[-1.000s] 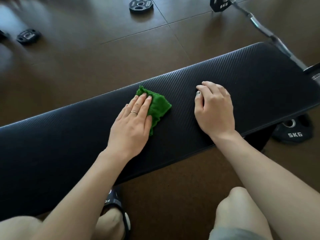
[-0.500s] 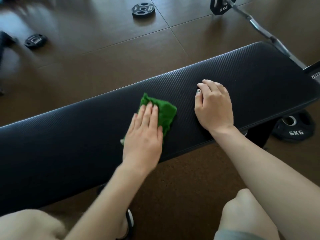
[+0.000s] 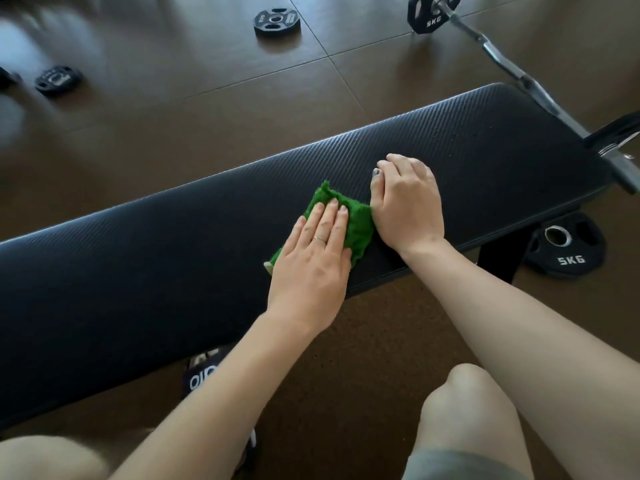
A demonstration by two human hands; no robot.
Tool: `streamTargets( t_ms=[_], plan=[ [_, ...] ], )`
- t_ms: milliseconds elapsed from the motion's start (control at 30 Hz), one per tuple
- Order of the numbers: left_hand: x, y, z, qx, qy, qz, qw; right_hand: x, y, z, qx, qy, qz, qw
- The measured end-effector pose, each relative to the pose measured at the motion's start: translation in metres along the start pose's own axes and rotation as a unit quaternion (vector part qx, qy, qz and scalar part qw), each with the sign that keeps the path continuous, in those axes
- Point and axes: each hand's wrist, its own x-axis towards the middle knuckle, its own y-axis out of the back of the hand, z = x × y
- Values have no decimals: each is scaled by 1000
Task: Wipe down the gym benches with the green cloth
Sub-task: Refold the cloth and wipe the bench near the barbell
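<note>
1. Head view: a crumpled green cloth [image 3: 353,223] is pressed onto the black ribbed padded bench [image 3: 138,258] by the flat left hand [image 3: 311,261].
2. The right hand [image 3: 407,202], fingers curled and holding nothing, is rested beside the cloth.
3. "5KG" is read on the black round weight plate [image 3: 568,247] under the bench.

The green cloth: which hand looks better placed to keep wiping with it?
Probably the left hand: its flat fingers already press the green cloth onto the bench. The right hand only rests curled beside the cloth, bracing.

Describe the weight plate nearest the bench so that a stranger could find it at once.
Start at the long black bench and go to its right end. On the floor there, partly under the bench, lies a black weight plate. Unlike the smaller plates beyond the bench, its white 5KG faces you.
</note>
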Motion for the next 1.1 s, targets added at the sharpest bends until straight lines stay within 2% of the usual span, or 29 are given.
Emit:
streamTargets(
  t_ms=[133, 267, 367, 533, 700, 767, 867, 933, 1100],
  plan=[
    [-49, -17, 16, 33, -26, 27, 999, -4, 3, 1, 19, -8, -29, 999],
    [-45, -19, 21, 71, -20, 27, 997, -4, 7, 2, 29, -4, -41, 999],
    [-16, -12, 21, 38, -22, 29, 999, -2, 6, 4, 39, -9, -37, 999],
    [35, -8, 30, 3, 4, -1, 1000, 1, 8, 5, 100, -48, 20, 994],
    [-12, -8, 22, 2, -23, -12, 1000, 0, 5, 11, 104, -22, 4, 994],
    [-13, -6, 17, 9, -39, -17, 999, 0, 8, 21, 61, 1, 0, 998],
    [18, -2, 11, 2, -62, -22, 998, -4, 16, 44, -10, -28, -5, 1000],
    [45, -1, 10, -5, -79, -25, 997, -12, 18, 52, -17, -77, -25, 997],
    [117, -3, 16, -5, -94, -21, 995, -13, 17, 49, -15, -102, -3, 995]
  ],
)
